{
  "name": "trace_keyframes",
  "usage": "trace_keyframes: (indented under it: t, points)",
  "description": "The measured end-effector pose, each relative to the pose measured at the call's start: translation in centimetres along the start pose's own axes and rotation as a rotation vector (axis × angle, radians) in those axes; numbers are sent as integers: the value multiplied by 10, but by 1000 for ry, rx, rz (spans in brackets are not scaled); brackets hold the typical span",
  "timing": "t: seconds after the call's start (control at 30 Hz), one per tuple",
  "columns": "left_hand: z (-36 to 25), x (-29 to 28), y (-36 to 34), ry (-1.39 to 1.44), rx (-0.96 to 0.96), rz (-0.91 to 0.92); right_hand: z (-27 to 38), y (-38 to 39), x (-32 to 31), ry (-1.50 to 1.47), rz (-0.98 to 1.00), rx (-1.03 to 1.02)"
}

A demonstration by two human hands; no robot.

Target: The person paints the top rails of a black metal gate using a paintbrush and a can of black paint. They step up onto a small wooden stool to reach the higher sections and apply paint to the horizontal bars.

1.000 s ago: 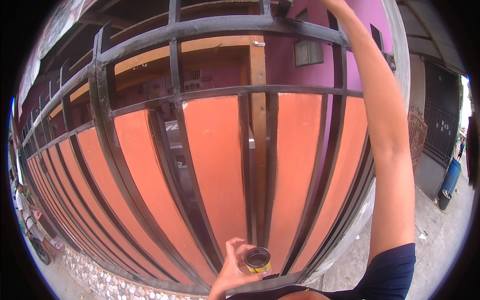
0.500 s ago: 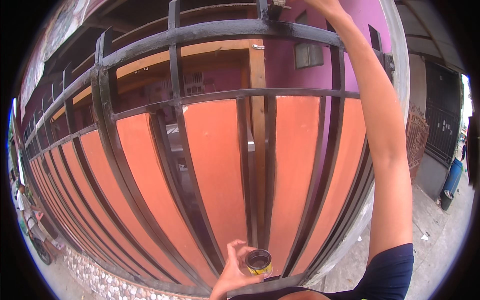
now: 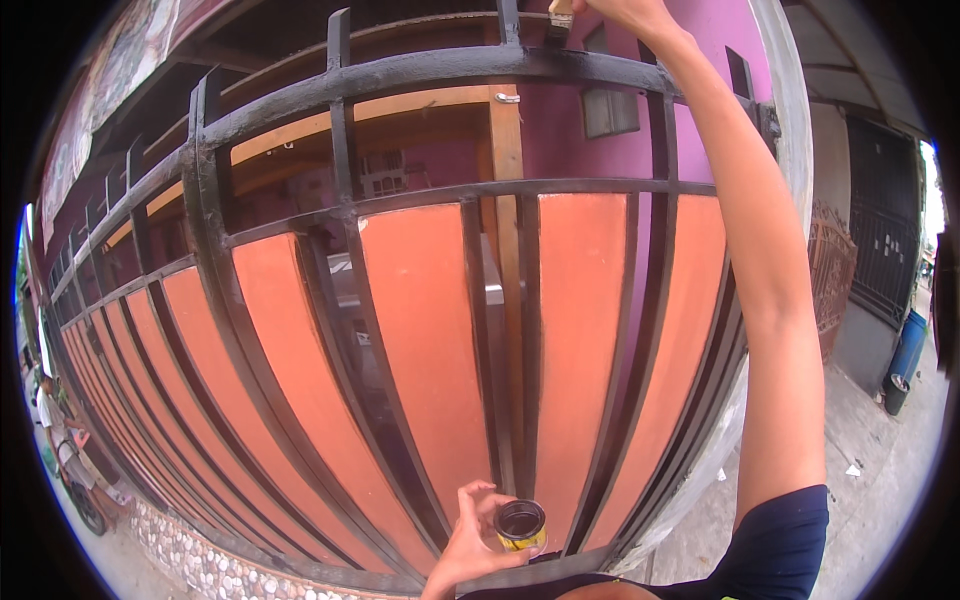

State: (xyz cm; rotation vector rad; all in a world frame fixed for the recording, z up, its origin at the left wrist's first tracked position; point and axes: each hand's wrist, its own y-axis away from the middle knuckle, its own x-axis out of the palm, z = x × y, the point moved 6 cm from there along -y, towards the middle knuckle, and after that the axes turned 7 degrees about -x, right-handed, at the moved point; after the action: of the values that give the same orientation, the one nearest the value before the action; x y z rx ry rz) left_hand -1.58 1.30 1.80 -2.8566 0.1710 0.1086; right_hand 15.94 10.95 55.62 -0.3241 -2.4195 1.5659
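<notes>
At the bottom middle, my left hand [image 3: 472, 535] is wrapped round a small yellow can of dark paint [image 3: 521, 522], its open top facing up. My right arm reaches up to the top edge, where my right hand [image 3: 625, 8] is partly cut off by the frame. It grips a paintbrush [image 3: 559, 22] with a pale handle and dark bristles. The bristles point down at the thick black top rail [image 3: 440, 68] of a metal gate and seem to touch it, though the exact contact is hard to tell. Below the rail, orange panels [image 3: 420, 330] alternate with black bars.
Upright bar ends [image 3: 339, 40] stick up above the rail. Behind the gate are a purple wall [image 3: 690, 140] and a wooden post [image 3: 508, 140]. A person [image 3: 55, 420] with a motorbike is at far left. A blue barrel [image 3: 905, 350] stands on the concrete at right.
The brush has moved slightly right and lower in view, showing more of its handle. The gate has shifted a little left in view. My left hand still holds the can.
</notes>
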Motion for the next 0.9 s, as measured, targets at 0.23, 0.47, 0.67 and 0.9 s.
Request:
trace_keyframes:
  t: [0.23,0.47,0.67,0.9]
  points:
    - [1,1,-2,-18,83,12,27,-20,-38,-55,-24,-20]
    - [1,11,-3,-13,11,23,2,-8,-31,214,59,-211]
    - [0,14,-2,4,28,7,6,-18,-58,110,-43,-22]
    - [4,23,-7,60,-9,10,-24,-3,-51,142,122,9]
